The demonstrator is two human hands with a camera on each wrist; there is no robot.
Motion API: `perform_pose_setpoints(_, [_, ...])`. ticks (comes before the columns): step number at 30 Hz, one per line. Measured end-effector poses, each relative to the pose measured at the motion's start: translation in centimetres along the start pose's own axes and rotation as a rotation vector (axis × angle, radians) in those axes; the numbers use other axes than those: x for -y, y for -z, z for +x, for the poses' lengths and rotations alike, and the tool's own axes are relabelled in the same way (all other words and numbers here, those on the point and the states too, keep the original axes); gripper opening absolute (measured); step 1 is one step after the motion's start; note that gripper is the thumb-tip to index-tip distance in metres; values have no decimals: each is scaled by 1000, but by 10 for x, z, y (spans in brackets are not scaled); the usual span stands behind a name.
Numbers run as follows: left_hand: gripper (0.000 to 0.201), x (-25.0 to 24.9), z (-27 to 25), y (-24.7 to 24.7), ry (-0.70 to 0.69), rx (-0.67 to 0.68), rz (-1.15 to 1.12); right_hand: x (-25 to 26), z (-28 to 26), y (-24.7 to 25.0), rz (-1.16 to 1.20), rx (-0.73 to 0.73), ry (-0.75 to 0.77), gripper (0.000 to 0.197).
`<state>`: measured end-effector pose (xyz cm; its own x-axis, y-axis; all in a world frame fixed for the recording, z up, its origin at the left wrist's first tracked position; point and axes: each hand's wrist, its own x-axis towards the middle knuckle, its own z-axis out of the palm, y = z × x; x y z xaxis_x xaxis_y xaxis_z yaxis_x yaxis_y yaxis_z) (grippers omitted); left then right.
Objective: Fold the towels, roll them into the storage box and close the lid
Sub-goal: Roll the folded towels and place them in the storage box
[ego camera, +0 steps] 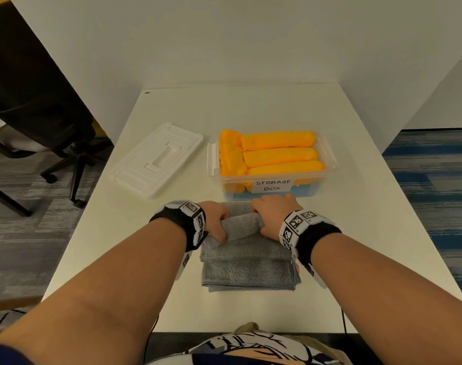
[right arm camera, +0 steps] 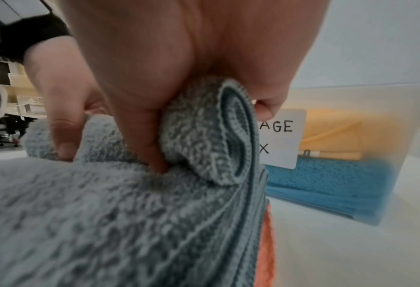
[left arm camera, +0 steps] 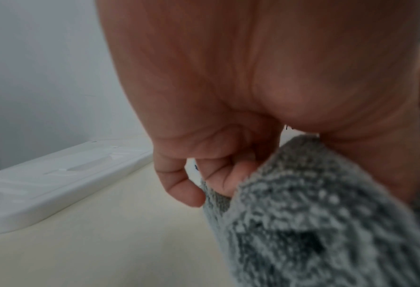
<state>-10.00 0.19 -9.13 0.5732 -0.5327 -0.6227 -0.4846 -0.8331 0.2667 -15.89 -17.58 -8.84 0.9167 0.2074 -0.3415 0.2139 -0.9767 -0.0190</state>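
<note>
Lid: flat white plastic lid with a moulded handle, lying on the white table left of the box, well apart from the hands; not yet fitted.
Left hand: the left hand has its fingers curled round the left end of the roll, thumb on the near side.
Towel: folded grey terry towel, lying just in front of the box; its far edge is turned into a short roll, the near part flat (a sliver of orange cloth shows under its right edge in the right wrist view).
Right hand: the right hand grasps the right end of the roll, fingers wrapped over the spiral.
Box: clear plastic storage box with a handwritten label, open, packed with rolled orange towels over a blue layer.
Progress: late, by appearance; left are finishing this roll, placing it in the box, closing the lid.
</note>
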Motion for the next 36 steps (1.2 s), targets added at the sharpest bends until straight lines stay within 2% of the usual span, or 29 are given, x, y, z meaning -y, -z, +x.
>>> perform_pose_setpoints(4, [43,-3,1,-3,-15,30,36,5,-5,-4,-40,-30,44,34])
perform_pose_setpoints(8, [42,-2,1,-6,-1,2,64,2,-9,-3,175,85,26,44])
perform_pose_setpoints(11, [41,-2,2,-7,-6,-8,64,-1,-9,-2,275,103,14,38])
perform_pose_setpoints(16, [34,-3,4,-3,4,46,-24,1,-10,-3,112,-15,124,29])
perform_pose_setpoints(20, [50,-3,4,0,-3,68,-215,3,-8,-3,-3,-57,189,31])
perform_pose_setpoints(22, [46,-4,1,2,11,72,-190,5,-9,-2,-26,-75,195,31])
perform_pose_setpoints(24, [45,-5,-1,2,18,49,-138,6,-11,-2,2,-62,181,31])
perform_pose_setpoints(29, [52,-6,0,2,-11,-31,-60,4,-8,1,190,105,46,55])
perform_pose_setpoints(32, [52,-7,0,2,-29,-60,-67,4,-4,0,164,189,33,49])
perform_pose_setpoints(36, [47,-12,-2,5,-31,-59,-29,2,-5,-4,259,144,9,36])
